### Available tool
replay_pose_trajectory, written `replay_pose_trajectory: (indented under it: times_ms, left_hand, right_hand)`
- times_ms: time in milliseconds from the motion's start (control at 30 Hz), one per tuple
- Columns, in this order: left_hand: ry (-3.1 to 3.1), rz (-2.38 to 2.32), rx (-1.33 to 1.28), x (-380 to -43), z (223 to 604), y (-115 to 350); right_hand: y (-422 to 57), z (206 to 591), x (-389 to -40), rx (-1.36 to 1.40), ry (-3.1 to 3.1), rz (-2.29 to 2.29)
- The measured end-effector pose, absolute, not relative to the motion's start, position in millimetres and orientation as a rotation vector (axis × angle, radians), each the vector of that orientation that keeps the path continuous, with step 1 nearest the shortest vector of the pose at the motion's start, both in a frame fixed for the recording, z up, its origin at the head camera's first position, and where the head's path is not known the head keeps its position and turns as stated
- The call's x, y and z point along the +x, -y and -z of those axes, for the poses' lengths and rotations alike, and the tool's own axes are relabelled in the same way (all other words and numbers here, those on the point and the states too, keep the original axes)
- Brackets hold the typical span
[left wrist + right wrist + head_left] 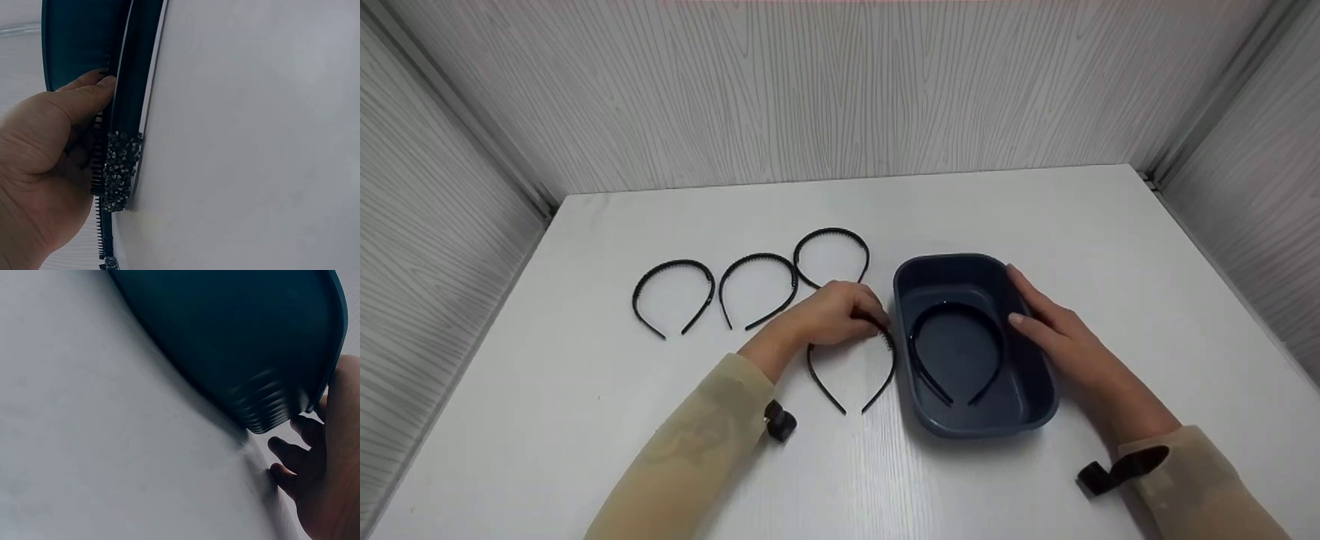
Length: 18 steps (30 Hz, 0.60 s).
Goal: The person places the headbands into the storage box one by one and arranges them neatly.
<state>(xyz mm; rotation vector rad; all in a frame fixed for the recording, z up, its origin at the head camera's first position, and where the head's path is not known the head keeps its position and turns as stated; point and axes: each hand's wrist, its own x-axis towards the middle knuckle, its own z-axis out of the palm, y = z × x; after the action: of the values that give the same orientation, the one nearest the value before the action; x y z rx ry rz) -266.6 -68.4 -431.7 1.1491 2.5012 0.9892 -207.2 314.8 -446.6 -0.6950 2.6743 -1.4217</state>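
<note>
With thumb and fingers my left hand pinches a black toothed headband by its upper curve, just left of a dark blue plastic basin. In the left wrist view, dark sparkling stones cover part of the band near that hand. Another black headband lies inside the basin, its ends toward me. My right hand holds the basin's right wall, thumb over the rim and fingers outside. The right wrist view shows several of its fingers spread beside the basin's ribbed corner.
Three more black headbands lie on the white table: one at far left, one in the middle, and one behind my left hand. Pale wood-grain panels enclose the back and sides.
</note>
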Motion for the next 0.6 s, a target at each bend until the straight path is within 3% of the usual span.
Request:
replay_pose_trajectory:
  times_ms: [600]
  left_hand:
    - [-2.508, -0.997, 1.161, -266.1, 432.1, 67.4]
  right_hand:
    - [-312.6, 443.1, -206.0, -0.687, -2.713, 1.388]
